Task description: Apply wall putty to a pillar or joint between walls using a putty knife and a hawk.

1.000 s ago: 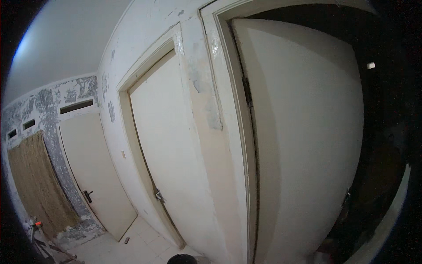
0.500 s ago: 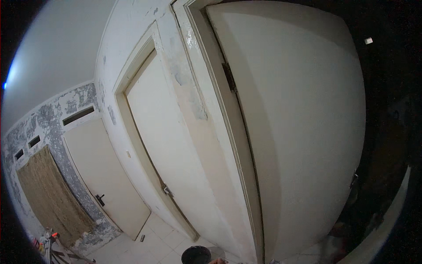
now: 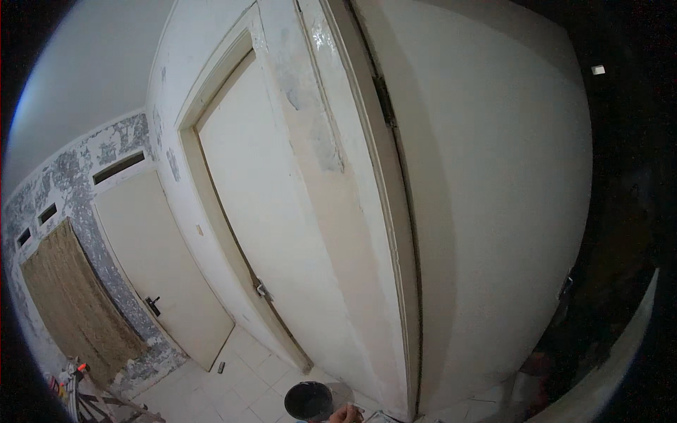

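Observation:
My left hand [image 3: 345,414] just enters the bottom edge, fingers curled round something I cannot make out. Just left of it and beyond, a black bucket [image 3: 307,398] stands on the white tiled floor [image 3: 240,384]. To its right, a pale, flat item [image 3: 381,417] at the foot of the wall is cut off by the frame. Ahead are a closed cream door [image 3: 257,190] with a metal handle, a patched wall strip [image 3: 331,233], and another pale door [image 3: 501,211] on the right, beside a dark space. My right hand is not in view.
At left, a peeling grey-white wall [image 3: 130,134] has vents, a brown hanging cloth [image 3: 77,303] and a door [image 3: 148,240] with a black handle. Folding metal gear [image 3: 95,402] stands at lower left. A small dark object [image 3: 221,367] lies on the tiles.
The view has dipped and shifted, showing more floor and the whole bucket. My left hand has come into view at the bottom and is slightly higher now than half a second ago.

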Demonstrator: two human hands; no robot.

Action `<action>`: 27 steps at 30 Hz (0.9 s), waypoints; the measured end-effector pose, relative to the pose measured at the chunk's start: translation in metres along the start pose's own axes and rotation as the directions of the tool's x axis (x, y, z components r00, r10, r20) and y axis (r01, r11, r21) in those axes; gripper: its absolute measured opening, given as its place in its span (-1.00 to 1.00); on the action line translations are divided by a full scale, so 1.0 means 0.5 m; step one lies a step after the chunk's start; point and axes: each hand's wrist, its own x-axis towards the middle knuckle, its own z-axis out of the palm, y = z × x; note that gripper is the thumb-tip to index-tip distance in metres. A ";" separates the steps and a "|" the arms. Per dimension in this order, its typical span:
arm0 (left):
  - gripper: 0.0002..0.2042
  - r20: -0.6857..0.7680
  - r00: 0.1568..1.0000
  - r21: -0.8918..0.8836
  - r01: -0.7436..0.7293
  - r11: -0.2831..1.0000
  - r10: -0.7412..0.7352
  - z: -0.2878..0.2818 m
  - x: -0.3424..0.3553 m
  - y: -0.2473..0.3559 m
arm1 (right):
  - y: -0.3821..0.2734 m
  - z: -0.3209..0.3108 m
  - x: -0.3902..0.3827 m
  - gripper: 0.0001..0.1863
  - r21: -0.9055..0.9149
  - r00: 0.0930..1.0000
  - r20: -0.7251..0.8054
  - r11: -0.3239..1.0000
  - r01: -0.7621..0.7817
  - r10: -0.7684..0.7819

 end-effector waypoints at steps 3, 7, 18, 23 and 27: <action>-0.57 0.001 1.000 0.021 0.031 0.999 -0.031 -0.006 0.003 0.008 | -0.003 0.035 0.031 -0.41 -0.103 0.995 0.054 0.990 0.094 -0.089; -0.64 -0.036 0.999 0.060 0.026 0.998 -0.024 -0.009 0.013 0.006 | -0.008 0.094 0.063 -0.36 -0.230 0.971 0.133 0.947 0.225 -0.198; -0.74 0.111 0.347 0.433 -0.860 0.269 0.931 0.066 0.234 0.492 | -0.102 0.326 0.023 -0.20 -0.562 0.847 0.355 0.633 0.532 -0.396; -0.78 -0.042 0.356 0.143 -0.923 0.358 0.934 0.040 0.213 0.469 | -0.166 0.812 -0.213 -0.54 -0.595 0.541 0.644 0.091 0.799 -0.540; -0.82 0.010 0.395 0.099 -0.914 0.393 0.918 -0.023 0.201 0.396 | -0.238 1.122 -0.224 -0.72 -0.041 -0.128 0.981 -0.791 0.610 -0.149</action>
